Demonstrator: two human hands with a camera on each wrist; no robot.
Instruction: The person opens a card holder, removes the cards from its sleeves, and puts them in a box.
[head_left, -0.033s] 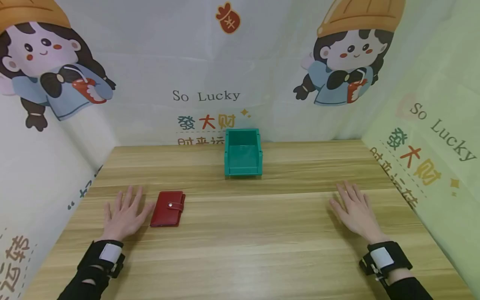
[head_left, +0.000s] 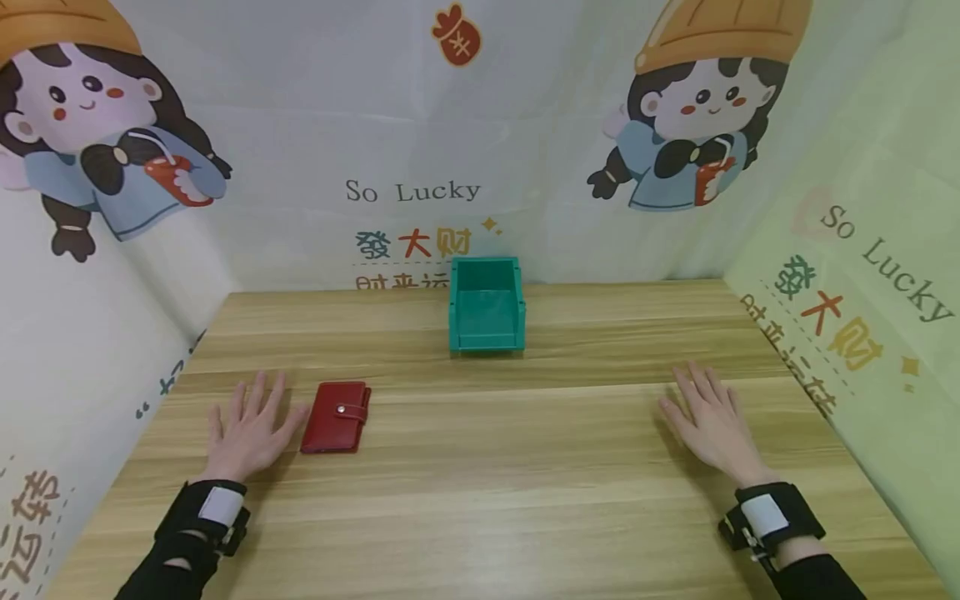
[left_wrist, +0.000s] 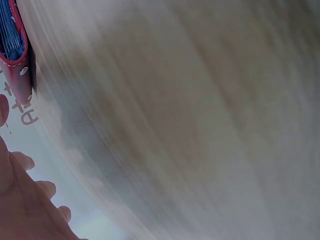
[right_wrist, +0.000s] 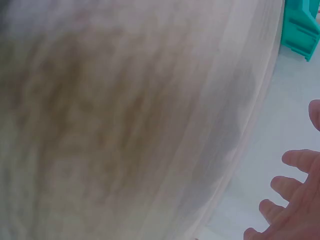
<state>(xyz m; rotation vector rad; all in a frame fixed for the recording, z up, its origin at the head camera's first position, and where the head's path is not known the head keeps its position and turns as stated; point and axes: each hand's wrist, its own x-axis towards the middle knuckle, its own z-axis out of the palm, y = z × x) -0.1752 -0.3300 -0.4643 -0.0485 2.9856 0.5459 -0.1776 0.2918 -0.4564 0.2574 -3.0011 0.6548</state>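
A red card holder (head_left: 334,418) with a snap strap lies fastened at the left of the table. Just left of it is my left hand (head_left: 251,433), palm down with spread fingers and nothing held. The thumb tip comes close to the holder's edge; whether they touch I cannot tell. The left wrist view shows the card holder (left_wrist: 17,75) end-on, with bluish leaves inside. Over on the right side, my right hand (head_left: 716,429) also has its palm down and fingers extended, holding nothing. A green plastic bin (head_left: 487,332) stands at the back middle, apart from both hands.
The wood-grain table (head_left: 510,492) runs back to a printed cloth backdrop (head_left: 540,158). Similar cloth borders the left and right sides. Each wrist wears a black strap with a small device.
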